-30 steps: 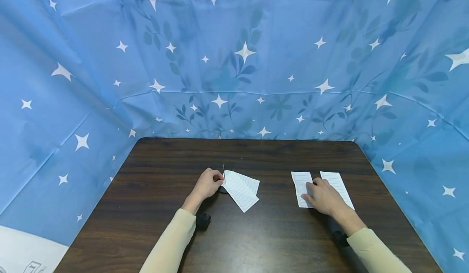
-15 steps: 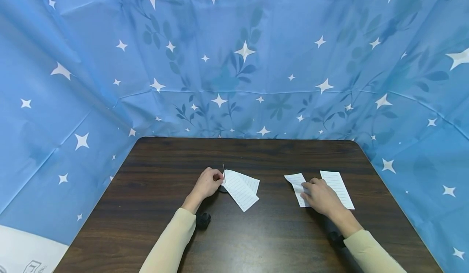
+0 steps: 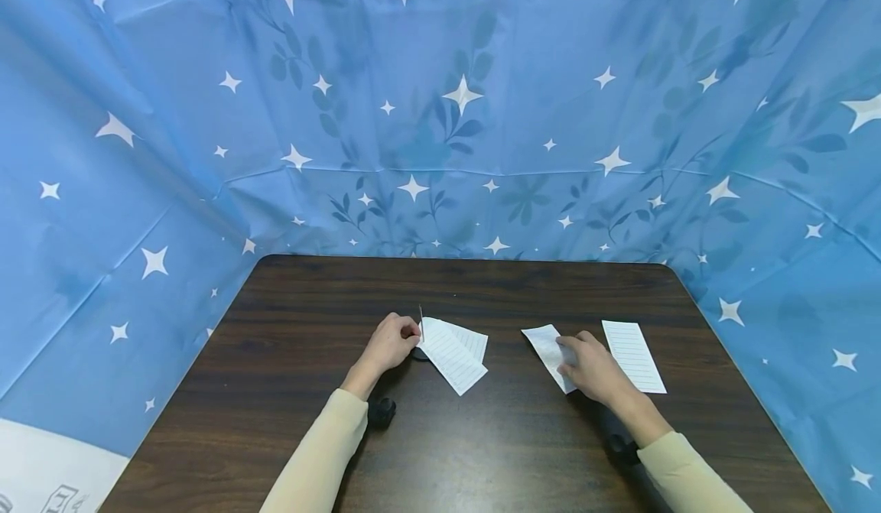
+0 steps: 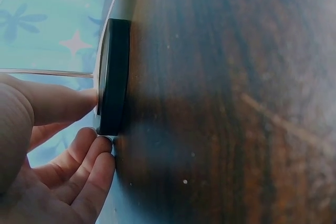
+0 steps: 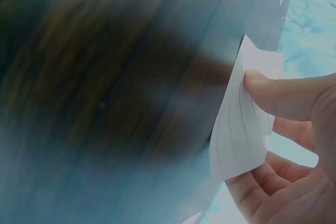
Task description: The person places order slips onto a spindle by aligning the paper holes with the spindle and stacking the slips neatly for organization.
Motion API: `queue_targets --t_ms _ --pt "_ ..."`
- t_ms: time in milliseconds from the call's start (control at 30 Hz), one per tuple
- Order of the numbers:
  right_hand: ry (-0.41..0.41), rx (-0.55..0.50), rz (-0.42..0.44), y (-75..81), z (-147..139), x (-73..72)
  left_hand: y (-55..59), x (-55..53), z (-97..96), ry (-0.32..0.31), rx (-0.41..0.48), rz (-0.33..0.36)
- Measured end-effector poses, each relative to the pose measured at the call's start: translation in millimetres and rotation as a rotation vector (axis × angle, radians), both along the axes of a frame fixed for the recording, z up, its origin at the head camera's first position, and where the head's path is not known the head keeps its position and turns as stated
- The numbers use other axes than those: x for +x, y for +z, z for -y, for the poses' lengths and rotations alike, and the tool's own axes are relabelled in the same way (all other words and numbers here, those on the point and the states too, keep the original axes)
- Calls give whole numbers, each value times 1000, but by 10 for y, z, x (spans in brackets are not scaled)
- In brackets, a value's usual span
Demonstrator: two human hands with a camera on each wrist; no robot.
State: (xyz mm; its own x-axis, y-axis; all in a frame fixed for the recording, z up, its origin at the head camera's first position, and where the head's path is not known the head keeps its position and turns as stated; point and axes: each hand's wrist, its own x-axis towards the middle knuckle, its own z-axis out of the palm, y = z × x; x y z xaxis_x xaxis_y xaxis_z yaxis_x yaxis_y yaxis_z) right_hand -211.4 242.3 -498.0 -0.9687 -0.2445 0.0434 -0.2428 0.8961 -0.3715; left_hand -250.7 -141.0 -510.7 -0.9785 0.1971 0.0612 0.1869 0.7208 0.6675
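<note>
"White, oblong paper slip with ruled lines (image 3: 546,347): your right hand (image 3: 596,368) pinches it above the dark brown wood-grain table (image 3: 482,452)."

"From the head view, your knuckles cover most of that pinch. Your right wrist camera gives it to you plainly: thumb on the ruled face, other fingers behind, the slip bent and tilted between them."

"Does its lower edge touch the tabletop under your grip?"

"Neither view lets me tell you. What about your left hand (image 3: 388,346)?"

"You have it curled on the black, disc-shaped base (image 4: 116,77), thumb tip at the upper face, fingertips by the rim. The left wrist view shows you that disc side-on; from your head you get only a dark sliver beside your fingers."

"And just right of that left grip?"

"Only the head view lays it out for you: a thin, coppery upright rod (image 3: 421,323), with two overlapping white ruled slips (image 3: 456,364) fanned out at its foot. I can't tell you whether it pierces them."

"Just right of your right grip, you also have a single white ruled sheet (image 3: 635,356), lying flat and apart from your fingers."
</note>
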Motion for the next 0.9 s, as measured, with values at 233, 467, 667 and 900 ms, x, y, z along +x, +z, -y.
queue_targets --t_ms 233,467,667,900 --pt "-46 -90 47 14 39 -15 12 7 6 1 1 3" --pt "-63 -163 36 19 55 -34 2 8 17 -10 -1 -4" --pt "-83 -226 62 14 73 -48 -5 3 23 -27 0 -27" --pt "-89 -316 70 37 115 -42 0 1 17 -14 2 -16"
